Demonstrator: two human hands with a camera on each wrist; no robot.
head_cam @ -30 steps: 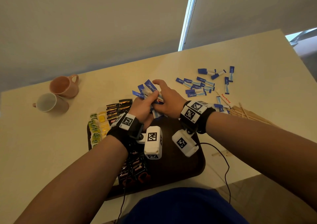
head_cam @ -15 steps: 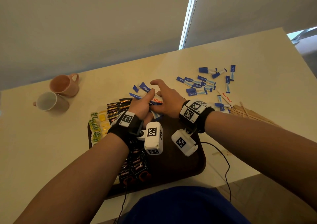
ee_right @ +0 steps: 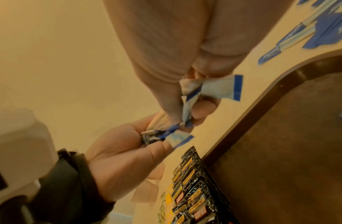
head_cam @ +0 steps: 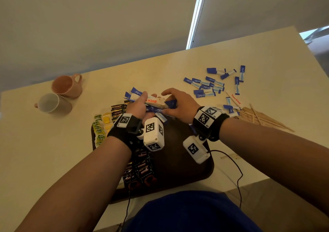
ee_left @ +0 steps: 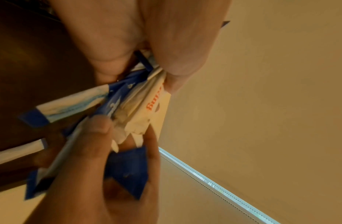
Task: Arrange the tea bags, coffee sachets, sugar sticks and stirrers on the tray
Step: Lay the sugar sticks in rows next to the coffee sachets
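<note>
Both hands hold one bundle of blue-and-white sugar sticks (head_cam: 156, 105) just above the far edge of the dark brown tray (head_cam: 199, 169). A white stick with red "King" lettering lies on top. My left hand (head_cam: 141, 102) grips the bundle's left part, thumb over it. My right hand (head_cam: 175, 105) pinches the right ends. In the left wrist view the bundle (ee_left: 145, 104) sits between thumb and fingers. In the right wrist view my fingers curl round the sticks (ee_right: 210, 89). Black coffee sachets (head_cam: 140, 167) and yellow-green tea bags (head_cam: 101, 126) lie on the tray's left side.
Loose sugar sticks (head_cam: 210, 86) are scattered on the beige table to the right. Wooden stirrers (head_cam: 258, 118) lie in a heap near the right edge. A pink mug (head_cam: 66, 86) and a white mug (head_cam: 51, 103) stand at the far left. A black cable (head_cam: 236, 171) runs past the tray.
Both hands have turned the bundle from pointing up-left to lying nearly level. The white "King" stick now shows on top. The hands stay at the tray's far edge.
</note>
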